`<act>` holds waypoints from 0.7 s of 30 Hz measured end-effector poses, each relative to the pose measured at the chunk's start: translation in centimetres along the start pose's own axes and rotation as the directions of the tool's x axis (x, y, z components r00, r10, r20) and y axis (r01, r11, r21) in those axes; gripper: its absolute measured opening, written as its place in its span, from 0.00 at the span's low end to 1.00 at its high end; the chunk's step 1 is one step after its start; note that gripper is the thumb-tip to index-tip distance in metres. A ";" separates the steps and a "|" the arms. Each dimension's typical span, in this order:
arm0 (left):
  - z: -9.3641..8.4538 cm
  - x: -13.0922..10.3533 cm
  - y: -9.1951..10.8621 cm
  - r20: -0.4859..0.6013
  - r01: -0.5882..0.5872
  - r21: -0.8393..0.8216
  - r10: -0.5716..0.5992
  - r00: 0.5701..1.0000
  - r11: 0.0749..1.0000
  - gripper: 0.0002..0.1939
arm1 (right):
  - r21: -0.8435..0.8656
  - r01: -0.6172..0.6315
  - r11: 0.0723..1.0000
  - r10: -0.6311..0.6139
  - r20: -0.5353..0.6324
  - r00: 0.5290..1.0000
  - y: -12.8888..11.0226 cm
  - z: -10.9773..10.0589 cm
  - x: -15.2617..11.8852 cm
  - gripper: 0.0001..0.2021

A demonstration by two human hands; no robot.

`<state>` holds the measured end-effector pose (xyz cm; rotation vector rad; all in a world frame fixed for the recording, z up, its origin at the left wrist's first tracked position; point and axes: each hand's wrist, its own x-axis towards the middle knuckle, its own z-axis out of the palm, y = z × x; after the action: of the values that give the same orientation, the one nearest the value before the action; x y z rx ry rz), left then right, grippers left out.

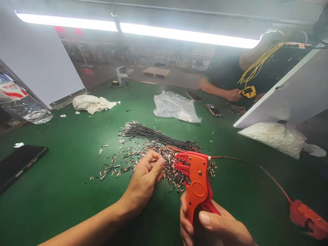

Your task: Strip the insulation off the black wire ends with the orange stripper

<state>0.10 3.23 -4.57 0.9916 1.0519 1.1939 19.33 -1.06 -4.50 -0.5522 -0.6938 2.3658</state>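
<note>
The right hand [217, 222] grips the stripper [198, 177] — the left hand [146, 174], beside it, curls, maybe pinching something. Many cut scraps [176, 176] lie by the stripper, black wires [159, 134] behind — what's left isn't clear.

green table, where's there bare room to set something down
The green table is bare at its left front, between the black phone and the left forearm. It's mostly bare between the black wires and the bag of white pieces. The middle is crowded: wires, scraps, the left hand, and right hand holding an orange tool.
</note>
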 end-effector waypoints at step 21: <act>-1.3 0.4 -0.7 0.255 -0.354 0.909 0.374 0.891 0.222 0.07 | -0.122 0.025 0.992 0.003 0.222 0.975 -0.8 -1.3 -0.4 0.14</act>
<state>-0.96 3.65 -5.59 2.3050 1.6520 0.8349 20.68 -0.33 -4.96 -0.3361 -0.9469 2.4079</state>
